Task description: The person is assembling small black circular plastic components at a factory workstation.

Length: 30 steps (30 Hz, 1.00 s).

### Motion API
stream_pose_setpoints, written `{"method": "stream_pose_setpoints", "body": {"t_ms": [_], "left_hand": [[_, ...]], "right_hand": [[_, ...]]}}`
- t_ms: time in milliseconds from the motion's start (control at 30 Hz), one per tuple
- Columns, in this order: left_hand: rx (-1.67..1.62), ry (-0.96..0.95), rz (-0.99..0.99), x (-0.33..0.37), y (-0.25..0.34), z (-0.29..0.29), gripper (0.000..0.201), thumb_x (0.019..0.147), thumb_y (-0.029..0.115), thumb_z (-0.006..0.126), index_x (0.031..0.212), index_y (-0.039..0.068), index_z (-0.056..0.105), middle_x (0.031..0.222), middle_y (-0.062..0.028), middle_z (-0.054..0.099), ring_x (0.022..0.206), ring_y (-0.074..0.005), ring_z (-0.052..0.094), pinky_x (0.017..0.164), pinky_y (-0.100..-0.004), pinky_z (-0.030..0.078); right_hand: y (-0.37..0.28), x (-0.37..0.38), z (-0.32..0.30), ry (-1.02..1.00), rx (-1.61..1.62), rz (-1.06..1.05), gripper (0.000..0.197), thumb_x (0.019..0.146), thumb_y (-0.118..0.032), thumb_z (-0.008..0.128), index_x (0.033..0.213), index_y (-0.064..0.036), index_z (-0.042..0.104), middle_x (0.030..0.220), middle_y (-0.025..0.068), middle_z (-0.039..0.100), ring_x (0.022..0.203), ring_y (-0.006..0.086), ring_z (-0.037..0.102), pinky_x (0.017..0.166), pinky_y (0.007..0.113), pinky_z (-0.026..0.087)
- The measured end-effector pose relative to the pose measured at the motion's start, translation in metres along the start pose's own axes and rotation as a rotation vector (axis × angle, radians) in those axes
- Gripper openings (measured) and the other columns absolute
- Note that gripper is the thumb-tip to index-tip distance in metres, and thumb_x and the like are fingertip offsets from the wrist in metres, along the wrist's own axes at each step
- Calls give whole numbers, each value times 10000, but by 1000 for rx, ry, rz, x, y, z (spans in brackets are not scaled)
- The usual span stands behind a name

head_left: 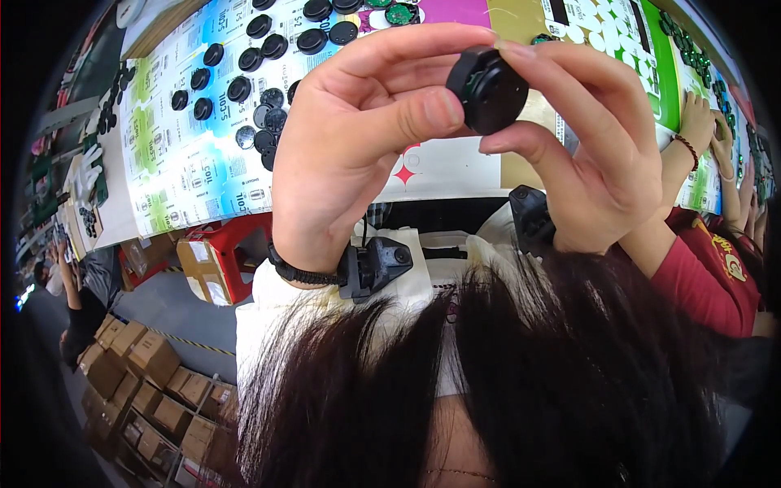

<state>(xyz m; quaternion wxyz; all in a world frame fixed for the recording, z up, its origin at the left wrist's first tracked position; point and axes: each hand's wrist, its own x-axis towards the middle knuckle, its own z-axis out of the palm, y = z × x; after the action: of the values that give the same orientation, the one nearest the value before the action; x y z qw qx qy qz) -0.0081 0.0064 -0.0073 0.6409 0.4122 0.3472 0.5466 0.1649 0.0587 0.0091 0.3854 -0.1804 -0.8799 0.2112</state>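
In front of me, above the table, both hands hold a small black round casing (496,93). Its disc face is turned toward the right and a thicker ringed edge shows on the left. My left hand (346,134) pinches the casing's left side between thumb and fingers. On the other side, my right hand (606,150) grips it with a fingertip on top and the thumb near its lower edge. Beyond my left hand, several black round casings (250,58) lie on the printed table covering (175,146). Nearer to that wrist is a cluster of flat dark discs (275,120).
Green round circuit boards (400,14) sit at the table's far side, and more boards (691,53) line the right. A co-worker's hand (695,122) rests there, below it a red sleeve (704,285). A red stool (240,256) and shelved cartons (154,358) stand at left.
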Motion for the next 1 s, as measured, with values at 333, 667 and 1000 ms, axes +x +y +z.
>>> {"method": "stream_pose_setpoints", "body": {"t_ms": [333,667,1000], "left_hand": [[-31,13,-32,1,3,1,518,758,238,606,1178,17,398,1060,-109,533,962,-195,537,804,-301,461],[-39,15,21,1,0,2,447,780,185,581,1158,11,419,1053,-106,539,956,-195,540,800,-294,461],[260,316,181,-2,-4,18,243,817,32,499,1049,-40,495,946,-119,578,867,-168,564,752,-245,457]], "right_hand": [[-17,9,-6,-172,-252,143,498,592,-28,697,1063,-4,539,994,90,495,892,190,503,767,266,434],[-7,2,2,25,-3,71,475,591,-7,691,1045,-8,554,975,96,500,854,183,516,740,254,441],[6,2,43,285,1,-89,428,641,54,642,1054,10,540,958,95,523,842,175,551,710,235,466]]}}
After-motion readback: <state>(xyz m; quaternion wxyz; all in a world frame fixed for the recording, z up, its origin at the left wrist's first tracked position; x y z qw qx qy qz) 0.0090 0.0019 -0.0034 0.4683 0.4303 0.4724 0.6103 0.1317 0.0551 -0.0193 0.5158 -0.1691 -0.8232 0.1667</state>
